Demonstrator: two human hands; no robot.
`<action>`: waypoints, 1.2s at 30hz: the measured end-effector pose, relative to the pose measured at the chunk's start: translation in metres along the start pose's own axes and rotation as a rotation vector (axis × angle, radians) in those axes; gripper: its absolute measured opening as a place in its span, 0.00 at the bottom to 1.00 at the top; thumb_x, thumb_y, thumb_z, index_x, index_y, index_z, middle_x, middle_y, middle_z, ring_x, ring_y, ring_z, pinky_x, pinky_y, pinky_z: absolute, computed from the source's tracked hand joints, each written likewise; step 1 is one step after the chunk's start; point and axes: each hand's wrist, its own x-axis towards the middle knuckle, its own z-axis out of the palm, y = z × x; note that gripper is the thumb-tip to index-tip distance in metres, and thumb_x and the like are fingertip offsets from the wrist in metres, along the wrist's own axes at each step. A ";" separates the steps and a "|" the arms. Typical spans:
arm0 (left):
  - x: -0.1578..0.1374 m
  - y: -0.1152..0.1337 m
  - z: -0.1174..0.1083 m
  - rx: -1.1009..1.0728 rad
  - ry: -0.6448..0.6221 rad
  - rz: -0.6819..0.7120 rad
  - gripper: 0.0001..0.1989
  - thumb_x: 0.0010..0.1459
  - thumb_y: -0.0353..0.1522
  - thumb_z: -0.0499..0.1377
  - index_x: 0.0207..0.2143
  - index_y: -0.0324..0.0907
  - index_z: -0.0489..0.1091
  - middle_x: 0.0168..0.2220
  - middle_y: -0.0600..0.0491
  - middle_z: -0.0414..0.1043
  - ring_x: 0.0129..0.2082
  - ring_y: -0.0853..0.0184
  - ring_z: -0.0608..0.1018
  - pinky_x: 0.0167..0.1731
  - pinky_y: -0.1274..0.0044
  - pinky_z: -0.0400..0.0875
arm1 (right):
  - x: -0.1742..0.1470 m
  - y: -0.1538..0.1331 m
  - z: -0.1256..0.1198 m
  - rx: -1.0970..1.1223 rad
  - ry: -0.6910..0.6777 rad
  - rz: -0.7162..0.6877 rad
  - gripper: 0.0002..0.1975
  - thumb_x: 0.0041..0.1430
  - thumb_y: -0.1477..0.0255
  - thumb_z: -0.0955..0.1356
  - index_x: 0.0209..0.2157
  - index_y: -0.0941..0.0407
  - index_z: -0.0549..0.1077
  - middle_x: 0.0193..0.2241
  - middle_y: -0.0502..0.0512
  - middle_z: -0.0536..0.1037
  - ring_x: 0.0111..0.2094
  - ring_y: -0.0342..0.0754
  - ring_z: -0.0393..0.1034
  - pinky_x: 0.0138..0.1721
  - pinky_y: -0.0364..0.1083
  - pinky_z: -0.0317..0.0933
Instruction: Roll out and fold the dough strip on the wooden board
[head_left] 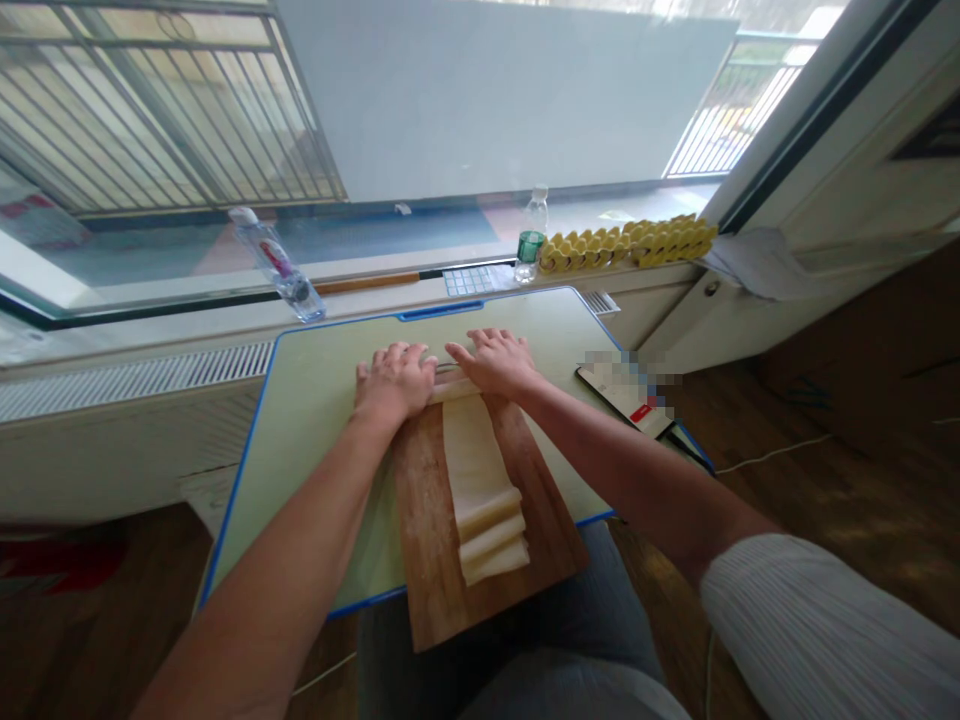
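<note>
A long pale sheet of dough (474,450) lies along a wooden board (424,530), its near end gathered in several folds. Across the far end of the sheet runs a pale, rod-like roll (454,390), probably a rolling pin; the hands cover most of it. My left hand (396,378) rests palm down over the left end of this roll, fingers stretched forward and a little apart. Over its right end lies my right hand (496,360), also palm down, with extended fingers and the thumb pointing left toward the other hand.
The board sits on a pale green, blue-edged table (315,400) and overhangs its near edge. A flat, partly blurred item (622,400) lies at the table's right. Along the windowsill stand two plastic bottles (279,265) and yellow egg trays (630,243). A radiator grille (135,382) is at left.
</note>
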 end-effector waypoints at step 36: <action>-0.115 0.016 0.008 0.033 0.128 0.076 0.31 0.76 0.47 0.41 0.73 0.51 0.67 0.75 0.46 0.65 0.75 0.51 0.65 0.73 0.50 0.56 | -0.120 0.005 0.011 -0.094 0.126 -0.059 0.33 0.80 0.52 0.55 0.73 0.56 0.67 0.73 0.64 0.68 0.74 0.63 0.57 0.74 0.68 0.47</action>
